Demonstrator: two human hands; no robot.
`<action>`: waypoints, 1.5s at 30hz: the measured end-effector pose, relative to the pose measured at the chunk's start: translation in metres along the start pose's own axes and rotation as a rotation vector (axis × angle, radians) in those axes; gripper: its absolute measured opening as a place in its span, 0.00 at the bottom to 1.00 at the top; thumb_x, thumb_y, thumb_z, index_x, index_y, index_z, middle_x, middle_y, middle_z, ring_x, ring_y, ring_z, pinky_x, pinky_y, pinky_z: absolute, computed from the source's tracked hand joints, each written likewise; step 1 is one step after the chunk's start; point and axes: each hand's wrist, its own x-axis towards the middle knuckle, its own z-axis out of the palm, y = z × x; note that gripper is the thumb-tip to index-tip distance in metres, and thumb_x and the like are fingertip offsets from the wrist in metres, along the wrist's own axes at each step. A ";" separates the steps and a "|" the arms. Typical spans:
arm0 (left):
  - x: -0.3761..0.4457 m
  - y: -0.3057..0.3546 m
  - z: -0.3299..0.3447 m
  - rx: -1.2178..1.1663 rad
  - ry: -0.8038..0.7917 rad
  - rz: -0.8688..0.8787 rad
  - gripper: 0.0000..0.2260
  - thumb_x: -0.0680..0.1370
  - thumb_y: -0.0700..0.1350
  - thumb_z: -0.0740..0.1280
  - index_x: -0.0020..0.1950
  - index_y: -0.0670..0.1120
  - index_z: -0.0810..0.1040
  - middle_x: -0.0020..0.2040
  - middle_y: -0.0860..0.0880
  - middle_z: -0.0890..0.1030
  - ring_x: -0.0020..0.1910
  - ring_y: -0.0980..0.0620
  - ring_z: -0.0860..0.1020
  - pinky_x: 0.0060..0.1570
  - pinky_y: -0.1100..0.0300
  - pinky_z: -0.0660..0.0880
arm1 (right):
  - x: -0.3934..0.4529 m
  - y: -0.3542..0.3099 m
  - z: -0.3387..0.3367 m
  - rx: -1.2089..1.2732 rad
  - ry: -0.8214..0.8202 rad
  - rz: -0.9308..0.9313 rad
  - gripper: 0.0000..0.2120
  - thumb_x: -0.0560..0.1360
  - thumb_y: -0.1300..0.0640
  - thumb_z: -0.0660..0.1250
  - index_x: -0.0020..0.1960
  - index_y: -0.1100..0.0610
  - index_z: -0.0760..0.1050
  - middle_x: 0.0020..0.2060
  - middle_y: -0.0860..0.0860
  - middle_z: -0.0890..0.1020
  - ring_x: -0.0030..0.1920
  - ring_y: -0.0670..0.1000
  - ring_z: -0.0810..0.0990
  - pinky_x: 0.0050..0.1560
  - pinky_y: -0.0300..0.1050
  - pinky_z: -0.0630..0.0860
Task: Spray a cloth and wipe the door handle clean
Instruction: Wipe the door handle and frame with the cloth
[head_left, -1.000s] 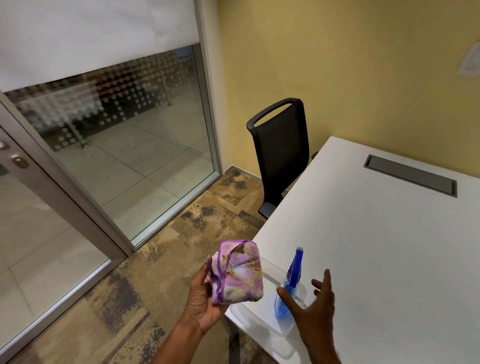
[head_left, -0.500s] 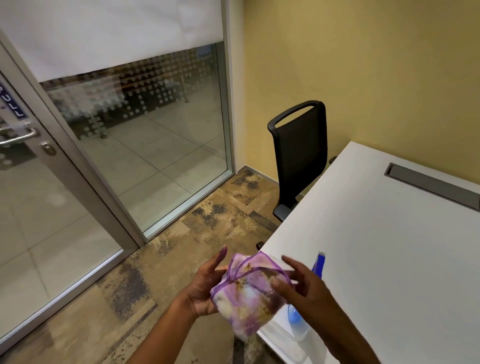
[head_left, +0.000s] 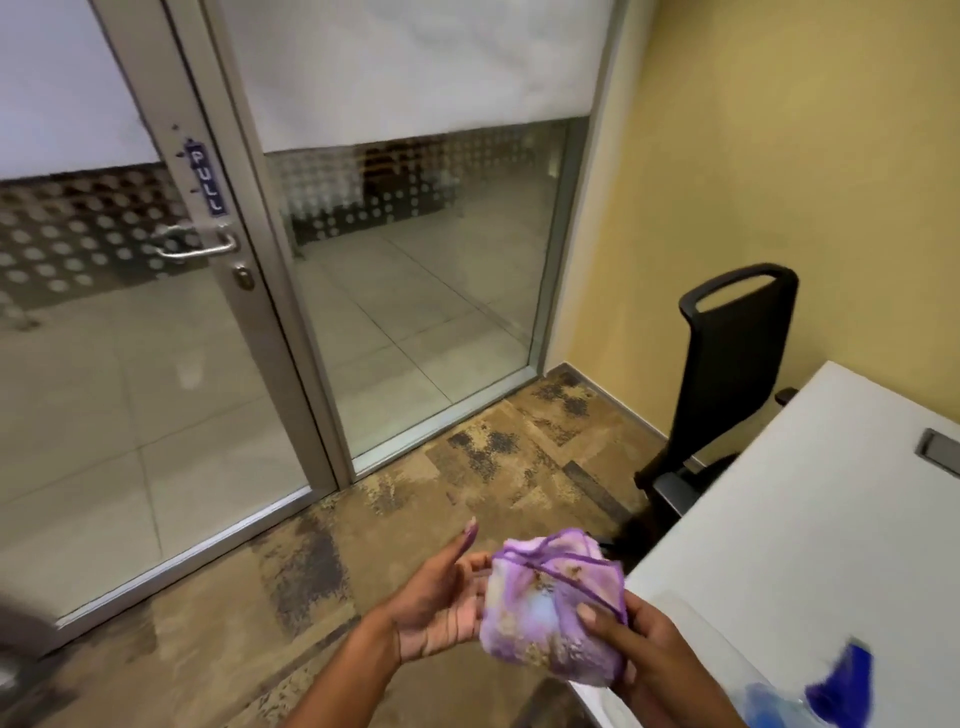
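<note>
The purple, stained cloth (head_left: 553, 608) is bunched into a rounded bundle low in the view, just off the near corner of the white desk (head_left: 810, 519) and above the patterned carpet (head_left: 415, 519). Being crumpled, it has no clear long axis; its stitched hem faces up. The right hand (head_left: 639, 654) grips it from the right, thumb pressed onto the front of the fabric. The left hand (head_left: 441, 597) lies open beside it, palm up, fingers loosely spread and touching the cloth's left edge. The metal door handle (head_left: 195, 244) sits well apart on the glass door (head_left: 130, 389), its long axis horizontal, below a vertical "PULL" label (head_left: 207, 179). A blue spray bottle (head_left: 831, 691), blurred, stands on the desk at the lower right.
</note>
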 end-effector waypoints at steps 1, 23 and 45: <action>-0.008 0.006 -0.012 -0.029 0.018 0.031 0.49 0.68 0.59 0.81 0.76 0.33 0.64 0.74 0.28 0.68 0.76 0.29 0.64 0.77 0.32 0.60 | 0.011 0.003 0.013 0.010 0.007 0.002 0.23 0.65 0.70 0.72 0.60 0.66 0.76 0.55 0.65 0.82 0.55 0.65 0.82 0.50 0.58 0.82; -0.127 0.178 -0.189 0.113 0.364 0.434 0.26 0.73 0.37 0.72 0.68 0.29 0.74 0.64 0.30 0.79 0.52 0.44 0.84 0.57 0.54 0.80 | 0.192 0.019 0.258 -0.212 -0.354 -0.010 0.24 0.69 0.71 0.66 0.65 0.64 0.73 0.61 0.58 0.81 0.65 0.59 0.76 0.73 0.59 0.61; -0.156 0.581 -0.255 1.370 1.163 0.792 0.17 0.84 0.45 0.66 0.73 0.49 0.75 0.71 0.51 0.77 0.68 0.59 0.73 0.70 0.55 0.72 | 0.462 -0.151 0.463 0.012 -0.316 -0.456 0.19 0.67 0.55 0.75 0.58 0.55 0.81 0.55 0.53 0.85 0.57 0.52 0.83 0.48 0.41 0.81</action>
